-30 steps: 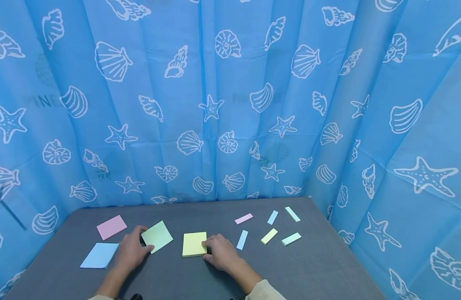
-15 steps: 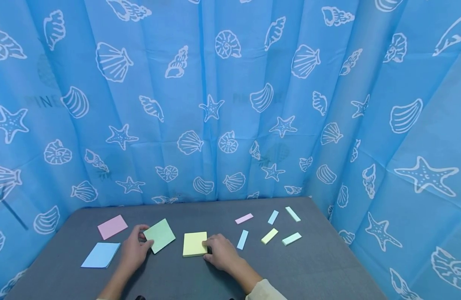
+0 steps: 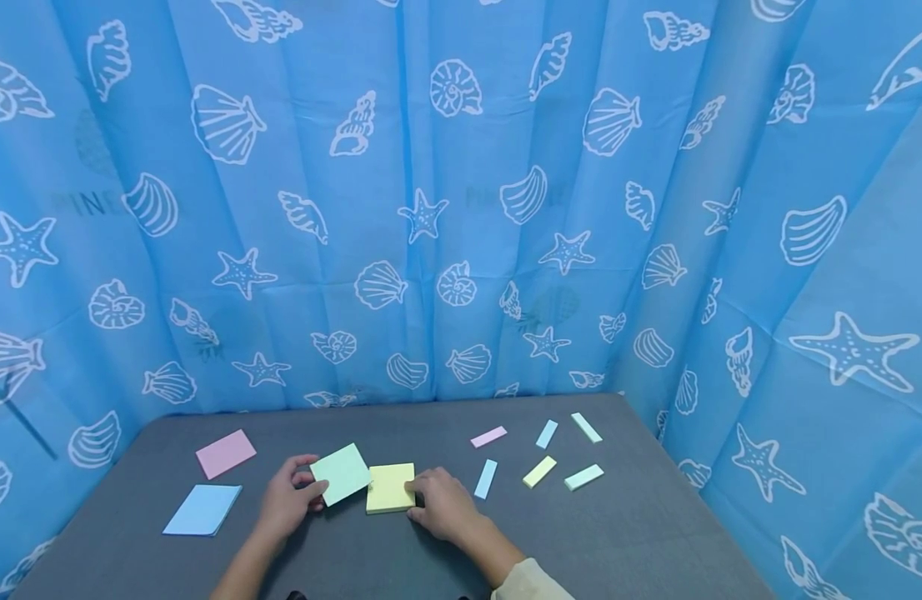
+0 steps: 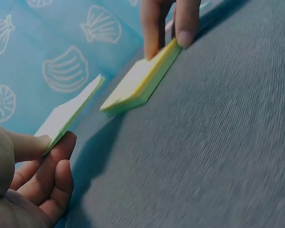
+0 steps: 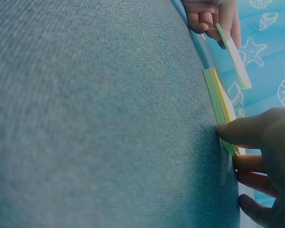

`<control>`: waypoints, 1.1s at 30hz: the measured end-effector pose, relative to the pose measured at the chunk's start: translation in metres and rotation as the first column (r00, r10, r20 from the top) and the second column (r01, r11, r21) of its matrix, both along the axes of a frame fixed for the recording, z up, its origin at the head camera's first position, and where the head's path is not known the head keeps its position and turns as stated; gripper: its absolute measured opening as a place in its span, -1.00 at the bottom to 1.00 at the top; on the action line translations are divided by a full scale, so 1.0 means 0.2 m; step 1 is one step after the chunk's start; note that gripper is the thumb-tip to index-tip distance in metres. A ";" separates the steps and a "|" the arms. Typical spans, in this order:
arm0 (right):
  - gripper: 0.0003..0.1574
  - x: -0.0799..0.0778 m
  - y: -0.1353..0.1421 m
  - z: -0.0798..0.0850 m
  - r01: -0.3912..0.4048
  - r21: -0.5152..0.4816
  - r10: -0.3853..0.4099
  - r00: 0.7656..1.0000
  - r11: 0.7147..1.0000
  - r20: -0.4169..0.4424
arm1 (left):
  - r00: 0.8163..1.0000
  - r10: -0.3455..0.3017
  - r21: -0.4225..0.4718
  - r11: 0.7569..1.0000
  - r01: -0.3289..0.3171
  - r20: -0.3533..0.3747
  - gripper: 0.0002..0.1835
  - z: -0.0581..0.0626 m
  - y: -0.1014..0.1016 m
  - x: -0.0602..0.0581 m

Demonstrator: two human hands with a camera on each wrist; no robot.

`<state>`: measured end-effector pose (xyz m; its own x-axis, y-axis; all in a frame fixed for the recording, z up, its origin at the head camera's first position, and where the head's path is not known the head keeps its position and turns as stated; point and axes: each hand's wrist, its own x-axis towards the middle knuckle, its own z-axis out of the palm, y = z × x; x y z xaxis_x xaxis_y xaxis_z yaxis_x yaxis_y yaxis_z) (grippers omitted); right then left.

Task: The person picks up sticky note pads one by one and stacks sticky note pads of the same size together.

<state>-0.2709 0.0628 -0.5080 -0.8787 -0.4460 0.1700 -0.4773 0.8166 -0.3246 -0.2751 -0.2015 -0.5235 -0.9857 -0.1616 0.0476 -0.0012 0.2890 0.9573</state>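
My left hand (image 3: 287, 498) pinches a green sticky note pad (image 3: 343, 473) by its left edge, thumb on top and fingers underneath. The pad is raised off the table and tilted, its right corner beside the yellow pad's upper left. In the left wrist view a gap shows between this green pad (image 4: 71, 111) and the yellow-topped stack. My right hand (image 3: 442, 502) grips the right edge of the yellow sticky note pad (image 3: 389, 488), which lies on the table. Under the yellow layer, green layers (image 5: 214, 95) show at the stack's side in the right wrist view.
A pink pad (image 3: 226, 454) and a blue pad (image 3: 202, 510) lie at the left of the grey table (image 3: 618, 542). Several narrow strips, among them a pink strip (image 3: 488, 437) and a yellow strip (image 3: 539, 472), lie at the right. A blue shell-print curtain (image 3: 461, 208) hangs behind.
My left hand has lifted the green pad and carried it right, up to the yellow pad. The right hand and the yellow pad have stayed in place.
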 end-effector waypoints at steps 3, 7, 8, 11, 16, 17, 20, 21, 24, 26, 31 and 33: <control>-0.54 0.00 0.00 0.00 -0.001 -0.001 0.001 1.000 1.000 0.005 | 1.000 -0.022 0.006 1.000 0.022 0.020 -0.51 0.00 0.05 0.00; -0.54 -0.01 0.00 0.00 -0.010 0.003 0.010 1.000 1.000 0.006 | 0.999 -0.038 -0.006 0.999 0.039 0.029 -0.53 0.00 0.09 0.00; -0.54 -0.01 0.00 0.00 -0.010 0.006 0.010 1.000 1.000 0.005 | 0.999 -0.046 -0.014 0.999 0.046 0.026 -0.53 0.00 0.10 0.00; -0.54 -0.01 0.00 0.00 -0.011 0.013 0.011 1.000 1.000 0.000 | 0.998 -0.056 -0.068 0.996 0.057 0.023 -0.54 0.01 0.13 0.00; -0.55 -0.02 0.00 -0.01 -0.013 0.002 0.013 1.000 1.000 -0.008 | 0.998 -0.068 -0.280 0.958 0.068 0.012 -0.54 0.03 0.19 0.01; -0.55 -0.02 0.00 -0.01 -0.013 0.000 0.013 1.000 1.000 -0.009 | 0.998 -0.069 -0.336 0.940 0.066 0.004 -0.55 0.02 0.20 0.01; -0.56 -0.02 0.01 -0.01 -0.009 -0.024 0.008 1.000 1.000 -0.014 | 0.997 -0.074 -0.463 0.884 0.055 -0.021 -0.55 0.02 0.23 0.01; -0.56 -0.02 0.01 -0.02 -0.004 -0.030 0.003 1.000 1.000 -0.015 | 0.997 -0.076 -0.493 0.868 0.054 -0.024 -0.55 0.01 0.24 0.00; -0.53 -0.02 0.02 -0.02 0.012 -0.043 -0.013 1.000 0.999 -0.009 | 0.996 -0.083 -0.556 0.830 0.053 -0.029 -0.53 0.01 0.27 0.00; -0.48 -0.03 0.02 -0.02 0.027 -0.039 -0.027 1.000 0.999 0.007 | 0.995 -0.097 -0.576 0.815 0.065 -0.025 -0.50 0.02 0.29 0.00; -0.36 -0.03 0.01 -0.01 0.029 -0.019 -0.029 0.999 0.999 0.032 | 0.988 -0.152 -0.639 0.758 0.131 0.022 -0.37 0.04 0.30 0.03; -0.35 -0.03 0.00 -0.01 0.019 -0.010 -0.019 1.000 1.000 0.024 | 0.984 -0.177 -0.668 0.728 0.156 0.037 -0.32 0.04 0.30 0.04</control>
